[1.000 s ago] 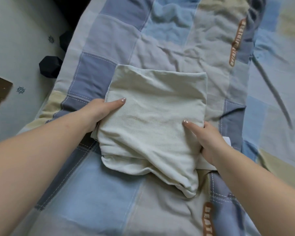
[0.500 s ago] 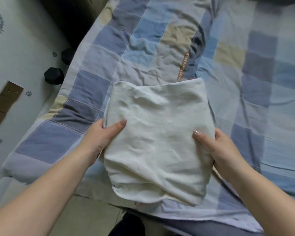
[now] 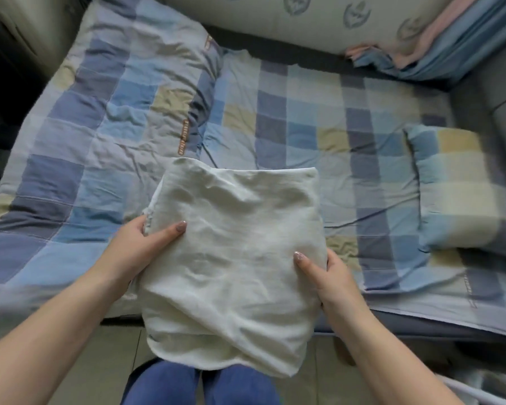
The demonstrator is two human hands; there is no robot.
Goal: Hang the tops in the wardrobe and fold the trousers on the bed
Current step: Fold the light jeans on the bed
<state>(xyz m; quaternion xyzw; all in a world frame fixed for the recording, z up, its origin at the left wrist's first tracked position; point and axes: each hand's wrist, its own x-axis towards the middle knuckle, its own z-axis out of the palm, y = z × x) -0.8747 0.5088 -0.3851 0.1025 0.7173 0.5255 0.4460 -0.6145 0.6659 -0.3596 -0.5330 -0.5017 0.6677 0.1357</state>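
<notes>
1. The left hand (image 3: 135, 249) and right hand (image 3: 330, 282) grip the folded white trousers (image 3: 234, 258) by the sides, above the bed (image 3: 304, 141) edge.
2. A checked pillow (image 3: 459, 188) lies to the right, a quilt (image 3: 100, 112) to the left.

Both hands, left (image 3: 135, 247) and right (image 3: 330, 276), grip with thumbs on top.

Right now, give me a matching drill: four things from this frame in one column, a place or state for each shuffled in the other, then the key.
Things
1. folded white garment
2. left hand
3. pillow
4. blue and pink curtain

Places or states
A. lies at the right end of the bed
B. hangs at the top right
C. held between both hands
D. thumb on top of the cloth, near its left edge

Pairs: 1-C, 2-D, 3-A, 4-B
</notes>
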